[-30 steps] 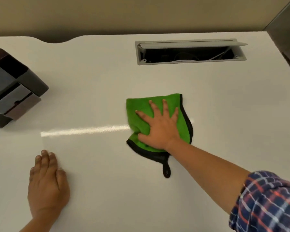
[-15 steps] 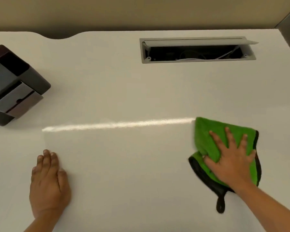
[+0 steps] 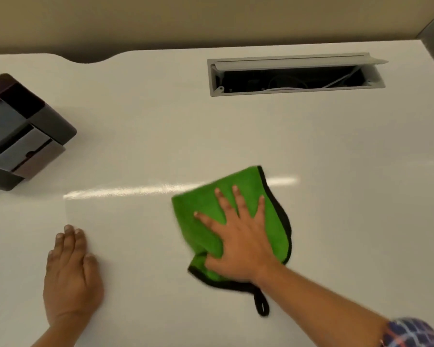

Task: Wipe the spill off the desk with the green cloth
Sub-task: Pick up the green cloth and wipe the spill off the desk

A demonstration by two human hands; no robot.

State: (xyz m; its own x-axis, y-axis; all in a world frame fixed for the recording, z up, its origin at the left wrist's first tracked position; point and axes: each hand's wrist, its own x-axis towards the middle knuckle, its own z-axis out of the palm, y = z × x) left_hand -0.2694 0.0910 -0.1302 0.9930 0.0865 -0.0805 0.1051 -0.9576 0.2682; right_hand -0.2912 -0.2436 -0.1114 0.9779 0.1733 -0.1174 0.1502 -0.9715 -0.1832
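Note:
The green cloth [image 3: 198, 221], edged in black with a black hanging loop [image 3: 262, 305], lies crumpled on the white desk [image 3: 148, 121] right of centre. My right hand [image 3: 238, 244] presses flat on top of it with the fingers spread and the thumb dug into a fold. The cloth's edges are blurred by motion. My left hand [image 3: 70, 274] rests palm down on the desk at the lower left and holds nothing. A bright streak of reflected light crosses the desk beside the cloth. I cannot make out any spill on the surface.
A dark desk organiser [image 3: 20, 131] sits at the left edge. An open grey cable hatch [image 3: 293, 76] with wires inside is set into the desk at the back right. A beige wall runs behind the desk.
My right hand swept the cloth from the centre to the right, then back left to just right of centre. The left hand stayed in place.

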